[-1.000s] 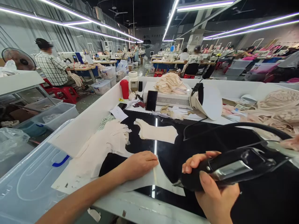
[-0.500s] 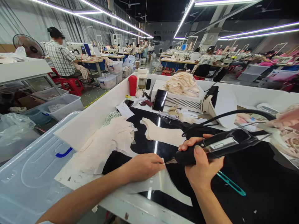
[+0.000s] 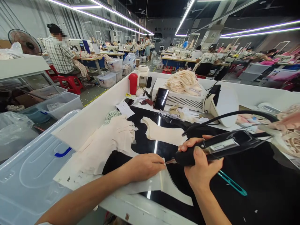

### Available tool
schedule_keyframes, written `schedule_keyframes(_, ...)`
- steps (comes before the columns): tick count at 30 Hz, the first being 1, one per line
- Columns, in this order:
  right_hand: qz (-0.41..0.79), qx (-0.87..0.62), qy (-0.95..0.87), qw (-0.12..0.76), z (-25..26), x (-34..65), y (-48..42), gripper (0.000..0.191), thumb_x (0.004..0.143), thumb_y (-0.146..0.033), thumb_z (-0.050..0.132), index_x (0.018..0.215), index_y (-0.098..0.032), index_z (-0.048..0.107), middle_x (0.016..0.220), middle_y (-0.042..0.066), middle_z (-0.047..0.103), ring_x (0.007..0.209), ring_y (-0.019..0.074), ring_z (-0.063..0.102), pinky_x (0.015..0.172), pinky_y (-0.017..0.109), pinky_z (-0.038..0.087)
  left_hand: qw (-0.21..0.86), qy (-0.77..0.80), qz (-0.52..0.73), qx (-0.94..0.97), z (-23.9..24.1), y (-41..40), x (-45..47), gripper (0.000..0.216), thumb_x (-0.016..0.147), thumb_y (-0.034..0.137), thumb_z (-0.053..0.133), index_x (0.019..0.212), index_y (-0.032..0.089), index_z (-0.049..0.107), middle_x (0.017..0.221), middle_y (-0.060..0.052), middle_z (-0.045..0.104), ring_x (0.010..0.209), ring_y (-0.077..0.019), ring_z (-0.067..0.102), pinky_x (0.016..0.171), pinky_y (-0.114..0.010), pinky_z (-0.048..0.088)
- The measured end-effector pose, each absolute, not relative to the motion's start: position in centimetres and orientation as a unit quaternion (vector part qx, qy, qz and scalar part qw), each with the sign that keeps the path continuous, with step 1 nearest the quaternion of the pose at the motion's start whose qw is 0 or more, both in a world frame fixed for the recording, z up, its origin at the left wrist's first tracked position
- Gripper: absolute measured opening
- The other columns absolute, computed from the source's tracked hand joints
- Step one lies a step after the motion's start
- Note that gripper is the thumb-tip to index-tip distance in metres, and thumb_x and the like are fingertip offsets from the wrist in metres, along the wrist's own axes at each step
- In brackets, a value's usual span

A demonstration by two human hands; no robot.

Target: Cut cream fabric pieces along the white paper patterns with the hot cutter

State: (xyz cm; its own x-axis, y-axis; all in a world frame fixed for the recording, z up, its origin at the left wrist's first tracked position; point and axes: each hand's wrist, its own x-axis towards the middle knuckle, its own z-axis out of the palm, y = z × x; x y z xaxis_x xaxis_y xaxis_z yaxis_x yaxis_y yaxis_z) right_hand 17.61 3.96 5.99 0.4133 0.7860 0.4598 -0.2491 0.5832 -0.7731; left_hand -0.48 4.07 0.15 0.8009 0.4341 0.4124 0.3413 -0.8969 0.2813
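My right hand is wrapped round a black corded hand tool with a silvery panel on its side; its exact kind I cannot tell. Its thin metal tip points left and reaches the edge of a thin white fabric piece on the black work surface. My left hand, fingers pressed together, pinches that fabric's edge just left of the tip. Beyond my hands lies a stack of cream cut fabric pieces. A larger pile of cream pieces spreads to the left.
A teal slotted tool lies right of my right wrist. Behind stand a phone, a red cup, and a white vented box topped with cream fabric. The tool's black cable arches rightward. A lidded plastic bin stands at left.
The view has shifted very slightly. Both hands, the corded tool and the white fabric keep nearly the same places; the tool's tip stays beside my left fingertips.
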Motion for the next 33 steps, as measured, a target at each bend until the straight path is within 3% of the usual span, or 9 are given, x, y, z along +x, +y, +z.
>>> schedule_keyframes(10, 0.332, -0.31, -0.418, 0.787, 6.2, 17.9, 3.1, 0.035, 0.082, -0.026, 0.08, 0.11, -0.027, 0.06, 0.076, -0.005, 0.065, 0.059, 0.0143, 0.062, 0.057, 0.031, 0.055, 0.115, 0.204, 0.239, 0.942, -0.6, 4.3, -1.1, 0.027, 0.109, 0.016, 0.046, 0.118, 0.016, 0.072, 0.126, -0.01, 0.072, 0.121, -0.0219, 0.067, 0.105, -0.033, 0.057)
schedule_keyframes(33, 0.328, -0.315, -0.425, 0.783, 5.8, 17.7, 2.3, 0.033, 0.083, -0.025, 0.079, 0.11, -0.027, 0.06, 0.077, -0.005, 0.066, 0.06, 0.0147, 0.062, 0.059, 0.033, 0.056, 0.13, 0.206, 0.233, 0.941, -0.5, 4.3, -1.5, 0.026, 0.108, 0.017, 0.049, 0.117, 0.017, 0.073, 0.131, -0.011, 0.071, 0.124, -0.0217, 0.067, 0.112, -0.037, 0.054)
